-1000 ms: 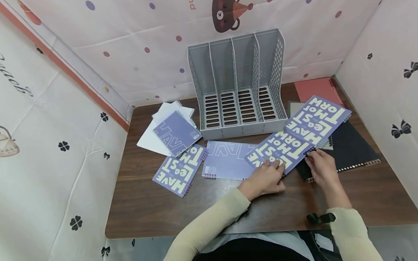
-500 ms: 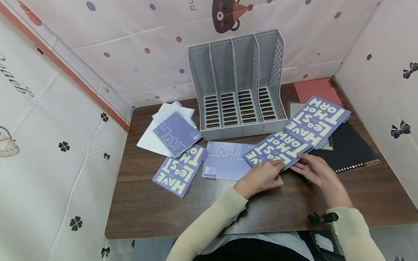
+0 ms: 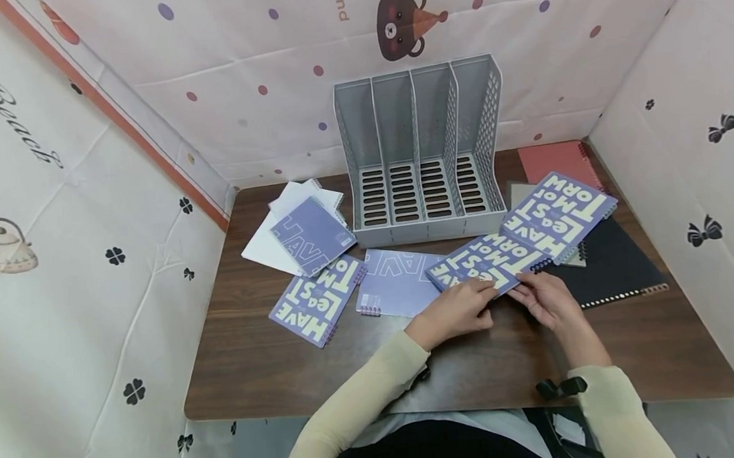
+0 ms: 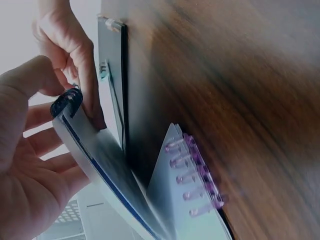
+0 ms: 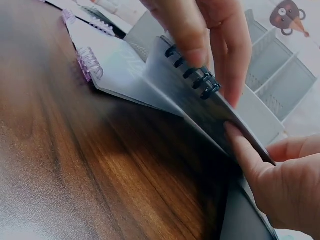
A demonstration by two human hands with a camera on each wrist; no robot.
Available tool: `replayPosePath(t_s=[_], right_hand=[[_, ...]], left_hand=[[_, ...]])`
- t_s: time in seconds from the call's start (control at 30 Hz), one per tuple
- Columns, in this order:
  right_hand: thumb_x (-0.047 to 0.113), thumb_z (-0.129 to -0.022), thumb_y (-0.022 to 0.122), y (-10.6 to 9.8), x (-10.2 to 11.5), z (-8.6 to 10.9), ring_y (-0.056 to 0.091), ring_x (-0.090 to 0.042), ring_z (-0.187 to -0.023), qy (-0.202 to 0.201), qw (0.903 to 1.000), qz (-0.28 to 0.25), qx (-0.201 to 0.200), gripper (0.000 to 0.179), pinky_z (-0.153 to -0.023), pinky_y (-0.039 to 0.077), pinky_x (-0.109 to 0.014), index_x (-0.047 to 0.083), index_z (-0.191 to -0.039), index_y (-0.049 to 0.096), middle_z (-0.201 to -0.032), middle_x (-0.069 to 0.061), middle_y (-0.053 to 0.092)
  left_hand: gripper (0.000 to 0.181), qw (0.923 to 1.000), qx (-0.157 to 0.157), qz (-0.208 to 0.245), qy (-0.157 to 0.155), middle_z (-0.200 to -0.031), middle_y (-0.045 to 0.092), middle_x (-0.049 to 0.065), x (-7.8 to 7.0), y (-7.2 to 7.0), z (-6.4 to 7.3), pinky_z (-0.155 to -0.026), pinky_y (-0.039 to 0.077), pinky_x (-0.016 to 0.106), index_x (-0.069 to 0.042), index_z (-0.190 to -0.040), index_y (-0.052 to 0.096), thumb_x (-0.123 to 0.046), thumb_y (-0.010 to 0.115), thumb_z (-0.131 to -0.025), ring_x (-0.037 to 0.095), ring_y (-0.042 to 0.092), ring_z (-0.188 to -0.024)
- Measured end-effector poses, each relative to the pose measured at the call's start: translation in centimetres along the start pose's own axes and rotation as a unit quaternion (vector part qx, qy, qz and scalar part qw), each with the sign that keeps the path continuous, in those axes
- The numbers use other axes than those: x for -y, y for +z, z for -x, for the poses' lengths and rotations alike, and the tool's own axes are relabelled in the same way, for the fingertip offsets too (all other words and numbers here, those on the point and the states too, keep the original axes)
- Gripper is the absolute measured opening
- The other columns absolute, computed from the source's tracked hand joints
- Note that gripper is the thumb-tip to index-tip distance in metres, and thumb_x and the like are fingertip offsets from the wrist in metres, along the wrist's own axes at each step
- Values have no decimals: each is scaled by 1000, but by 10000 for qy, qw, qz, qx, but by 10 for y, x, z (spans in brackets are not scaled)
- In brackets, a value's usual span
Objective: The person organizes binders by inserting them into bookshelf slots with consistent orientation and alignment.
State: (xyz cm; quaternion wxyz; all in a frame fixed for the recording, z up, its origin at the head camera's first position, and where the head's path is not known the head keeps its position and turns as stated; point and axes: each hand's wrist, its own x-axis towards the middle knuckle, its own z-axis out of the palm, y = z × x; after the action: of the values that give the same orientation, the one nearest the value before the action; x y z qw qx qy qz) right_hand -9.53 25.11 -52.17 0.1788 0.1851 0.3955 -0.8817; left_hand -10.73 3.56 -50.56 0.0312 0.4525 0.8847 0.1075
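A purple-blue spiral notebook (image 3: 490, 260) with pale block letters lies tilted up, its near edge lifted off the table. My left hand (image 3: 451, 314) grips that near edge, thumb by the black rings (image 5: 197, 77) and fingers over the cover in the right wrist view. My right hand (image 3: 551, 302) pinches the notebook's right corner between thumb and fingers. Touching its far side is another lettered purple-blue notebook (image 3: 562, 215). Just left, partly beneath the held one, rests a paler purple notebook (image 3: 397, 283) with purple rings (image 4: 192, 175).
Behind stands a grey file organizer (image 3: 448, 228) with several upright slots. On the left lie white notebooks (image 3: 265, 245), an outlined-letter purple notebook (image 3: 311, 235) and a lettered one (image 3: 315, 304). A black notebook (image 3: 618, 264) and a red one (image 3: 556, 162) lie right.
My right hand has shifted left from the black rings to the held notebook's near right corner. My left hand has drawn slightly left and towards me, the notebook moving a little with it.
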Motion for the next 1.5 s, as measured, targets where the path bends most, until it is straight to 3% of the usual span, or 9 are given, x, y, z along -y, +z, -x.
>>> replayPosePath(t_s=[0.23, 0.47, 0.57, 0.73, 0.83, 0.97, 1.2, 1.37, 1.5], right_hand=[[-1, -106, 45, 7, 2, 8, 72, -13, -99, -190, 9996, 220, -73, 31, -85, 57, -28, 4, -134, 32, -103, -5, 74], [1, -105, 49, 14, 7, 25, 72, -12, -97, -431, 9964, 659, -319, 28, -86, 56, -26, 9, -126, 32, -103, -2, 70], [1, -104, 50, 18, 10, 31, 72, -12, -98, -580, 9946, 803, -295, 30, -87, 56, -26, 9, -128, 32, -105, -1, 69], [0, -103, 55, 26, 15, 41, 71, -13, -103, -922, 9929, 743, -103, 39, -87, 55, -28, 7, -134, 33, -110, 0, 71], [-1, -102, 56, 31, 18, 46, 71, -13, -104, -1045, 9921, 696, 10, 39, -86, 56, -28, 6, -134, 34, -112, 0, 73], [-1, -102, 56, 39, 22, 50, 71, -14, -104, -1168, 9897, 813, 136, 44, -84, 55, -26, 3, -137, 31, -112, -1, 74], [1, -102, 57, 55, 27, 53, 71, -14, -103, -1392, 9839, 1092, 259, 66, -85, 55, -26, -5, -153, 15, -114, 1, 74], [-2, -101, 57, 65, 32, 51, 72, -16, -103, -1565, 9807, 1115, 359, 65, -86, 55, -27, -7, -152, 17, -113, -1, 73], [-1, -102, 57, 71, 37, 49, 72, -16, -103, -1692, 9773, 1220, 360, 72, -86, 54, -29, -7, -157, 12, -115, 1, 73]], left_hand=[[41, 9995, -231, 210, -79, -145, 58, 4, 4, -8, 12, -112, 38, 25, -13, -137, 64, -31, 57, -101, 18, 53, -134], [38, 9867, -1261, 724, -729, -145, 57, 14, 40, -21, 39, -116, 35, 36, -2, -134, 62, -16, 57, -99, 29, 51, -136], [40, 9653, -2050, 777, -1420, -148, 54, 16, 62, -27, 55, -117, 34, 41, -1, -136, 60, -10, 59, -97, 35, 47, -139], [54, 9133, -3021, 433, -2699, -160, 36, 19, 104, -30, 74, -121, 24, 50, -1, -148, 49, -11, 61, -96, 44, 29, -148], [62, 8866, -2983, 520, -3496, -167, 16, 22, 126, -30, 82, -123, 16, 51, 0, -156, 35, -20, 57, -102, 46, 13, -152], [68, 8569, -2722, 1294, -4181, -167, 5, 26, 147, -30, 88, -123, 13, 50, 4, -159, 20, -32, 45, -108, 44, 6, -153], [60, 8196, -2686, 2656, -4307, -161, 29, 27, 167, -26, 86, -122, 22, 47, 8, -155, 30, -33, 38, -111, 38, 26, -151], [50, 7926, -3034, 3277, -4151, -147, 51, 26, 172, -26, 79, -114, 37, 47, 6, -149, 44, -26, 42, -110, 38, 47, -138], [42, 7800, -3321, 3440, -4037, -130, 64, 25, 176, -26, 75, -102, 48, 47, 8, -139, 55, -19, 46, -109, 35, 61, -120]])
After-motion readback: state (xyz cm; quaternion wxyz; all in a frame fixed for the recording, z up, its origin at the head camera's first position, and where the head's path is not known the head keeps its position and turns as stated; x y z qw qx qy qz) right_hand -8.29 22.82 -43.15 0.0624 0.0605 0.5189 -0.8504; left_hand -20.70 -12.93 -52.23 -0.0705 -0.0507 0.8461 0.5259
